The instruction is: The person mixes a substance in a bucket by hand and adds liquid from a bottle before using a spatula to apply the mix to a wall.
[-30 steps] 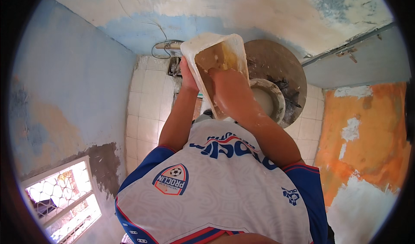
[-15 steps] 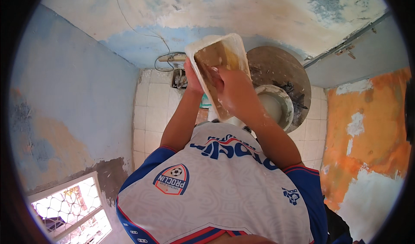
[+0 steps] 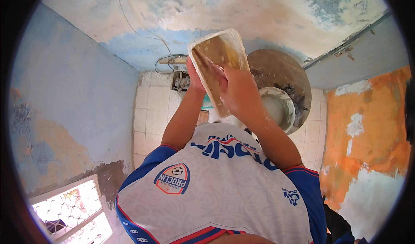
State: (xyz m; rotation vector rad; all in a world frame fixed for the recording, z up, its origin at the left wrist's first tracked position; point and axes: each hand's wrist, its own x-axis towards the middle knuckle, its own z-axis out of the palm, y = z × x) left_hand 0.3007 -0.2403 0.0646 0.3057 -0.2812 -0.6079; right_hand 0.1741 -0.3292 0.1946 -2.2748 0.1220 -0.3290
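In front of my chest I hold a tilted rectangular white tub (image 3: pixel 237 35), its rim crusted pale and its inside coated with brownish residue and a yellow patch. My left hand (image 3: pixel 195 76) is closed on the tub's left wall, its fingertips hidden behind it. My right hand (image 3: pixel 235 88) reaches over the right rim into the tub, with the fingers curled near the inner surface. Something small and pale pink shows at those fingers; whether it is a held thing or just fingers is unclear. Pale smears mark my right wrist.
Right of the tub stands a round brown table (image 3: pixel 276 62) bearing a bucket (image 3: pixel 292 110) of cloudy liquid and a crumpled black plastic bag (image 3: pixel 298 99). A cable (image 3: pixel 165 41) hangs down the far wall. At left is a barred window (image 3: pixel 71 209); pale tiles (image 3: pixel 160 97) cover the floor.
My right hand has shifted slightly right within the tub. The tub has moved a little up and right, with my left hand still on its side.
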